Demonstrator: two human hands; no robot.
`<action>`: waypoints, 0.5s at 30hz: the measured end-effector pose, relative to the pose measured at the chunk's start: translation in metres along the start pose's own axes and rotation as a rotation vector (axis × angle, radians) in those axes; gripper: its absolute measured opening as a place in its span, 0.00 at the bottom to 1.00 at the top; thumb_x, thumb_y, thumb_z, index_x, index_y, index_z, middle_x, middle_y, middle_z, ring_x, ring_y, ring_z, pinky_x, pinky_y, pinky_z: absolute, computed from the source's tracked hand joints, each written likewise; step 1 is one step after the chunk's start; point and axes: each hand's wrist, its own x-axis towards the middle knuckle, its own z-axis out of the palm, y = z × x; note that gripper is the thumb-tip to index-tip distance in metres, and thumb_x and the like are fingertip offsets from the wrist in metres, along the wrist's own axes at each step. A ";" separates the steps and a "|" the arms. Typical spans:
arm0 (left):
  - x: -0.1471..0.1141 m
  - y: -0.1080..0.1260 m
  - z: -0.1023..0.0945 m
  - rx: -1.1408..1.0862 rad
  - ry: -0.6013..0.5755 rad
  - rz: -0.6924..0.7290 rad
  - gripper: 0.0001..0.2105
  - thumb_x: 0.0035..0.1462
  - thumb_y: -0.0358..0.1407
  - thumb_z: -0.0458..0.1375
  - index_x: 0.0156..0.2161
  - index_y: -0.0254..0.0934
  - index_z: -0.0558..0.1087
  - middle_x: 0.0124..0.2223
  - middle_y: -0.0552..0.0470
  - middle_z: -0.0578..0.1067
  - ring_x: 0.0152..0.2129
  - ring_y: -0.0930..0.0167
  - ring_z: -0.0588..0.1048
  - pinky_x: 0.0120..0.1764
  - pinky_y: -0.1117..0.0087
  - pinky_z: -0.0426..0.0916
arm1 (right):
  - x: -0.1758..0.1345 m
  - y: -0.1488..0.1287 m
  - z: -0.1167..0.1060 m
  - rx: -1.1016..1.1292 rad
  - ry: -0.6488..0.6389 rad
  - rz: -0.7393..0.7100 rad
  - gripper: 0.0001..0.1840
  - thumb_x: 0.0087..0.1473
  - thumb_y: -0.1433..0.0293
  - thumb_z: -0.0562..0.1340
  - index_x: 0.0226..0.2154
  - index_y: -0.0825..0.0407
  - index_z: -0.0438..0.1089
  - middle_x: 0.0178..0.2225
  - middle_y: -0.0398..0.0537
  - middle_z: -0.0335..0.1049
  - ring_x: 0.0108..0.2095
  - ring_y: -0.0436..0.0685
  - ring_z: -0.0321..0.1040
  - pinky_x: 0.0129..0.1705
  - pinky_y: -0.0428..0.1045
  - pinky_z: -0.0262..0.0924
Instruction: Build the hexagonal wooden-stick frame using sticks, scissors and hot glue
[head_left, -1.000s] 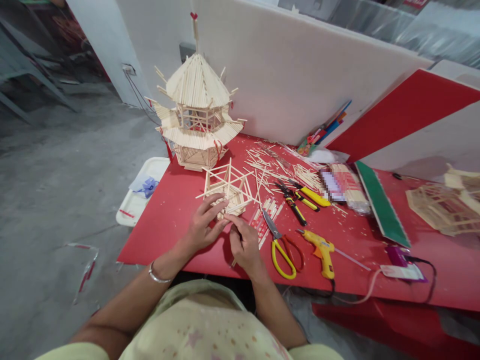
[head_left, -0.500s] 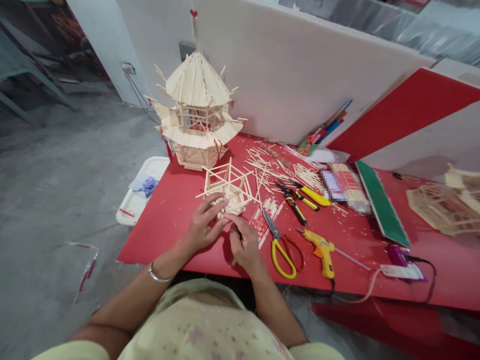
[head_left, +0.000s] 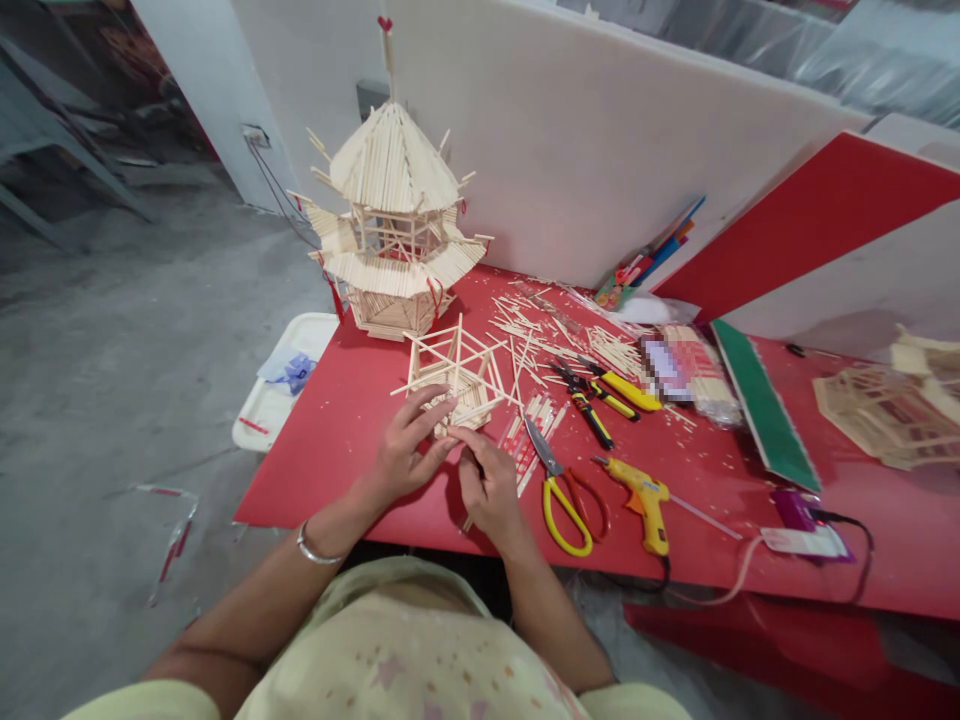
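A small six-sided frame of pale wooden sticks (head_left: 459, 365) stands on the red tabletop (head_left: 315, 470), its top crossed by sticks like spokes. At its near side my left hand (head_left: 409, 445) is closed, with fingers over the near edge and the thumb low beside it. My right hand (head_left: 491, 490) has its index fingertip pressed on the same near edge, close to the left thumb, while its other fingers are curled. The fingers hide the exact spot they press. A short stick end (head_left: 468, 523) shows below the right hand; whether it is held cannot be told.
Behind the frame rises a taller stick pagoda (head_left: 397, 200). To the right lie scissors (head_left: 568, 515), a glue gun (head_left: 641, 500), cutting pliers (head_left: 585, 405), loose sticks (head_left: 525, 325) and a green board (head_left: 765, 410). Another stick model (head_left: 877, 415) is at the far right. A white tray (head_left: 247, 410) sits lower left.
Almost nothing differs. Both hands keep their place at the near edge of the stick frame, and the view has shifted very slightly.
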 end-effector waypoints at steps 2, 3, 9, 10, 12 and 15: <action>0.000 0.000 0.000 -0.005 -0.001 -0.003 0.22 0.68 0.37 0.59 0.65 0.41 0.69 0.64 0.36 0.71 0.60 0.57 0.73 0.58 0.53 0.73 | 0.000 0.001 0.000 0.009 -0.003 -0.007 0.27 0.65 0.79 0.54 0.62 0.43 0.70 0.54 0.46 0.80 0.50 0.54 0.79 0.54 0.52 0.74; 0.000 0.001 0.000 -0.009 -0.001 -0.003 0.22 0.68 0.37 0.59 0.65 0.40 0.69 0.64 0.35 0.70 0.60 0.57 0.73 0.58 0.52 0.73 | 0.000 0.001 0.000 0.010 -0.003 -0.008 0.27 0.65 0.79 0.54 0.62 0.43 0.70 0.54 0.46 0.80 0.50 0.54 0.79 0.54 0.52 0.74; 0.001 0.000 -0.001 0.000 0.005 0.006 0.22 0.68 0.37 0.59 0.65 0.40 0.69 0.63 0.35 0.71 0.60 0.57 0.73 0.57 0.53 0.73 | -0.001 0.001 0.001 -0.007 0.001 -0.011 0.27 0.65 0.78 0.55 0.62 0.43 0.70 0.54 0.46 0.80 0.51 0.55 0.79 0.54 0.52 0.75; 0.001 0.000 -0.001 0.003 0.006 0.005 0.22 0.68 0.37 0.59 0.65 0.40 0.69 0.63 0.35 0.71 0.60 0.57 0.73 0.57 0.53 0.74 | -0.001 0.001 0.001 -0.008 0.000 -0.009 0.27 0.65 0.78 0.55 0.62 0.43 0.70 0.54 0.46 0.80 0.51 0.55 0.79 0.54 0.52 0.75; 0.001 0.000 0.000 0.005 0.005 0.004 0.22 0.68 0.37 0.59 0.65 0.41 0.69 0.63 0.35 0.71 0.60 0.57 0.73 0.57 0.52 0.73 | -0.001 0.001 0.001 -0.009 0.000 -0.008 0.27 0.65 0.78 0.55 0.62 0.42 0.70 0.54 0.46 0.80 0.51 0.55 0.79 0.54 0.52 0.75; 0.001 0.000 0.000 -0.005 0.004 0.007 0.22 0.68 0.36 0.59 0.65 0.40 0.69 0.63 0.35 0.71 0.60 0.57 0.73 0.57 0.51 0.73 | -0.001 0.001 0.001 -0.002 0.001 -0.013 0.28 0.65 0.78 0.55 0.62 0.42 0.69 0.54 0.45 0.80 0.50 0.54 0.79 0.54 0.52 0.75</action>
